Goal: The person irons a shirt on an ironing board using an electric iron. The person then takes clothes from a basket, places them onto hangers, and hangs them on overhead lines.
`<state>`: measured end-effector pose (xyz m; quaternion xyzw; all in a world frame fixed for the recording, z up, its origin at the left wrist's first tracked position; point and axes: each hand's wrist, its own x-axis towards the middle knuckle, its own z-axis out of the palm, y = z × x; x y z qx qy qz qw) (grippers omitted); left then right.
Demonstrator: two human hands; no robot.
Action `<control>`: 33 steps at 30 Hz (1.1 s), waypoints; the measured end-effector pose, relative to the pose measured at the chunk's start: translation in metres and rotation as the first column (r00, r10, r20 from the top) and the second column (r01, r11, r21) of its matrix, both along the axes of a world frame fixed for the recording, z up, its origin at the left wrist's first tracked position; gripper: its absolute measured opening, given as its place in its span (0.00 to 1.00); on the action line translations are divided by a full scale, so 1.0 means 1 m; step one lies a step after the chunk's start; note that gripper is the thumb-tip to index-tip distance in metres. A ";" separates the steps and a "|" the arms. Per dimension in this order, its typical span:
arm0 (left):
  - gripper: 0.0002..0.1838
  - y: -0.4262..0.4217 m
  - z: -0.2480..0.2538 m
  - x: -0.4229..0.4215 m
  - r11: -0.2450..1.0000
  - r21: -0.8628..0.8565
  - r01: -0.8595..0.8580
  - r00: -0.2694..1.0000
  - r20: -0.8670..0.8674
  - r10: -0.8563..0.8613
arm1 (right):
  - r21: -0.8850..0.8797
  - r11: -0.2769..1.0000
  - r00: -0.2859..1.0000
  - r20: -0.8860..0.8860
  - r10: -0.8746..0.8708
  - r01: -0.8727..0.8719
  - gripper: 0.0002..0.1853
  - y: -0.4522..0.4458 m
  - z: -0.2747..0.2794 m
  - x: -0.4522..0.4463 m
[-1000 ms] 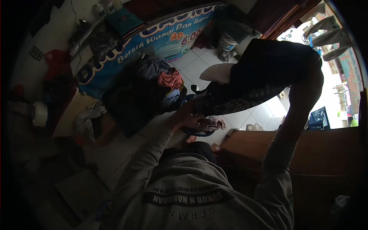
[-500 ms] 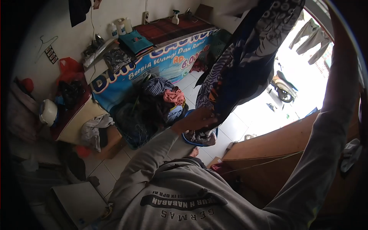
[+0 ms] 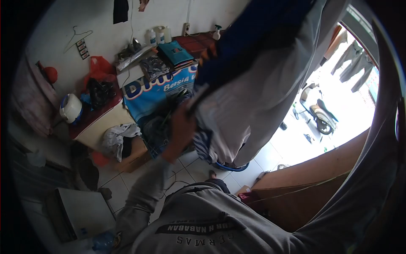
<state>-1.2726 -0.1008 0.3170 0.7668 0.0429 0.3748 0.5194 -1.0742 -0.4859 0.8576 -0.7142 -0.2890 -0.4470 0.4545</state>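
A large cloth [image 3: 262, 89] hangs in front of me, dark blue with some orange at the top and pale grey-white on its broad side. Its exact kind is not clear. My left hand [image 3: 182, 129] is at the left edge of the cloth, slightly blurred, with fingers closed on that edge. The right sleeve [image 3: 359, 169] rises along the right side, and my right hand is beyond the upper edge of the view. Below the cloth, the rim of a blue basket [image 3: 237, 169] shows on the tiles. A striped cloth [image 3: 203, 144] hangs beside the pale part.
A counter with a blue banner [image 3: 148, 93] stands ahead, bearing a teal folder [image 3: 176, 54] and bottles [image 3: 161, 36]. On the left are a white appliance [image 3: 70, 108], a cardboard box [image 3: 134, 156] and a grey-white garment [image 3: 118, 137]. A wooden panel [image 3: 313, 182] borders the right; a motorbike [image 3: 322, 116] is outside.
The cloth has swung and spread, its pale side now facing me and covering the laundry pile and part of the banner. My left hand has moved left and up; the view has shifted.
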 end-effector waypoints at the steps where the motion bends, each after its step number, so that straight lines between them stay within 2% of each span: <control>1: 0.17 0.044 0.022 -0.008 0.997 0.056 -0.060 0.994 -0.092 0.065 | 0.015 1.000 1.000 -0.019 0.007 -0.007 0.10 -0.004 0.003 0.012; 2: 0.17 0.078 0.054 -0.022 0.998 -0.036 -0.043 0.980 -0.195 0.035 | 0.035 0.999 0.999 -0.037 0.016 -0.015 0.10 -0.008 0.005 0.024; 4: 0.19 0.154 0.077 -0.028 0.994 0.031 -0.102 0.993 -0.063 0.104 | 0.079 0.996 0.997 -0.071 0.040 -0.035 0.10 -0.015 0.010 0.051; 5: 0.19 0.180 0.097 -0.034 0.989 0.091 -0.117 0.991 0.073 0.110 | 0.105 0.993 0.994 -0.096 0.060 -0.050 0.10 -0.018 0.011 0.069; 6: 0.21 0.200 0.126 -0.047 0.994 0.067 -0.091 0.992 -0.084 0.097 | 0.132 0.989 0.989 -0.121 0.083 -0.067 0.10 -0.022 0.014 0.090; 7: 0.21 0.217 0.150 -0.055 0.989 0.073 -0.130 0.988 -0.076 0.136 | 0.158 0.983 0.982 -0.152 0.113 -0.089 0.10 -0.024 0.010 0.111; 9: 0.21 0.241 0.188 -0.071 0.979 -0.194 -0.069 0.963 -0.268 0.015 | 0.210 0.967 0.957 -0.221 0.188 -0.142 0.11 -0.026 0.002 0.155; 10: 0.21 0.247 0.203 -0.082 0.978 -0.186 -0.097 0.963 -0.265 0.045 | 0.235 0.958 0.942 -0.252 0.222 -0.163 0.11 -0.029 -0.001 0.180; 12: 0.21 0.255 0.229 -0.097 0.967 -0.210 0.143 0.959 -0.212 -0.188 | 0.297 0.928 0.886 -0.334 0.322 -0.225 0.12 -0.021 -0.023 0.223; 13: 0.21 0.259 0.236 -0.104 0.972 -0.197 0.130 0.963 -0.210 -0.171 | 0.324 0.913 0.859 -0.363 0.361 -0.247 0.12 -0.017 -0.030 0.240; 16: 0.19 0.242 0.252 -0.122 0.754 -0.594 0.280 0.945 0.031 -0.327 | 0.375 0.866 0.736 -0.471 0.486 -0.331 0.14 0.010 -0.062 0.283; 17: 0.19 0.233 0.256 -0.121 0.765 -0.581 0.279 0.947 0.036 -0.318 | 0.379 0.852 0.680 -0.518 0.518 -0.360 0.14 0.025 -0.076 0.290; 18: 0.20 0.225 0.259 -0.121 0.729 -0.592 0.344 0.932 0.124 -0.340 | 0.374 0.840 0.614 -0.573 0.543 -0.394 0.15 0.047 -0.093 0.292; 19: 0.21 0.217 0.262 -0.121 0.691 -0.596 0.409 0.910 0.210 -0.357 | 0.355 0.830 0.553 -0.624 0.553 -0.430 0.16 0.070 -0.105 0.291; 20: 0.26 0.202 0.268 -0.118 0.584 -0.566 0.581 0.802 0.278 -0.528 | 0.318 0.822 0.497 -0.675 0.546 -0.472 0.16 0.091 -0.119 0.290; 21: 0.26 0.191 0.274 -0.111 0.596 -0.559 0.577 0.807 0.278 -0.521 | 0.241 0.810 0.440 -0.739 0.510 -0.534 0.19 0.115 -0.130 0.283; 22: 0.28 0.181 0.279 -0.104 0.411 -0.596 0.690 0.696 0.389 -0.604 | 0.163 0.785 0.388 -0.798 0.461 -0.598 0.22 0.140 -0.140 0.274; 23: 0.30 0.170 0.284 -0.096 0.209 -0.601 0.772 0.568 0.502 -0.652 | 0.099 0.745 0.406 -0.787 0.464 -0.660 0.23 0.167 -0.153 0.267; 24: 0.32 0.155 0.291 -0.089 0.237 -0.562 0.793 0.560 0.517 -0.647 | 0.030 0.698 0.425 -0.774 0.469 -0.716 0.25 0.193 -0.161 0.253; 25: 0.34 0.140 0.297 -0.081 0.270 -0.514 0.814 0.549 0.533 -0.644 | -0.258 0.732 0.600 -0.760 0.249 -0.631 0.28 0.220 -0.162 0.208; 26: 0.36 0.125 0.296 -0.076 0.442 -0.455 0.773 0.634 0.532 -0.561 | -0.521 0.701 0.753 -0.657 0.035 -0.488 0.31 0.240 -0.162 0.164; 27: 0.36 0.106 0.300 -0.069 0.418 -0.428 0.801 0.599 0.567 -0.566 | -0.794 0.474 0.878 -0.471 -0.083 -0.381 0.33 0.253 -0.165 0.151; 28: 0.37 0.087 0.305 -0.063 0.394 -0.400 0.828 0.561 0.600 -0.570 | -0.898 0.322 0.947 0.321 0.015 0.299 0.32 0.255 -0.184 0.124; 29: 0.37 0.075 0.304 -0.060 0.476 -0.418 0.774 0.630 0.583 -0.512 | -0.895 0.294 0.899 0.398 0.183 0.337 0.26 0.245 -0.186 0.065; 31: 0.37 0.057 0.295 -0.053 0.648 -0.475 0.596 0.790 0.494 -0.364 | -0.977 0.195 0.908 0.004 0.420 -0.086 0.29 0.244 -0.206 0.018; 32: 0.36 0.048 0.286 -0.046 0.738 -0.432 0.518 0.838 0.429 -0.337 | -0.860 0.072 0.812 -0.446 0.376 -0.505 0.30 0.240 -0.204 -0.022; 33: 0.36 0.041 0.276 -0.037 0.816 -0.380 0.436 0.881 0.367 -0.300 | -0.547 -0.075 0.434 -0.733 0.524 -0.834 0.36 0.242 -0.211 -0.034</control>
